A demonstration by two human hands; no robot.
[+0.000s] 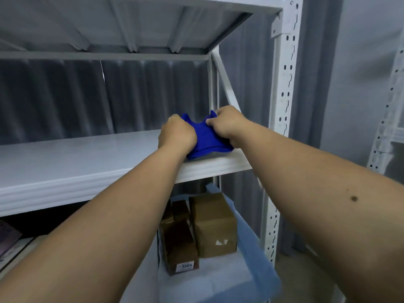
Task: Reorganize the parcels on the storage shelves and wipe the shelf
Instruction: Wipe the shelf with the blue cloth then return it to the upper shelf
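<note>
Blue cloth (206, 139): bunched between my two hands at the right end of the white shelf (76, 156), near its front edge. Soft, light, limp; best gathered by its folds, as now. My left hand (176, 135) and right hand (227, 124) both clutch it. Below my wrists, two brown parcels (213, 226) stand side by side.

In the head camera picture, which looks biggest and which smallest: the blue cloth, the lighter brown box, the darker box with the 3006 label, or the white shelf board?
1. White shelf board, by far the largest.
2. Lighter brown box and darker box with the 3006 label: they look alike in size and partly overlap, so I won't rank them.
3. Blue cloth, partly covered by both hands.
</note>
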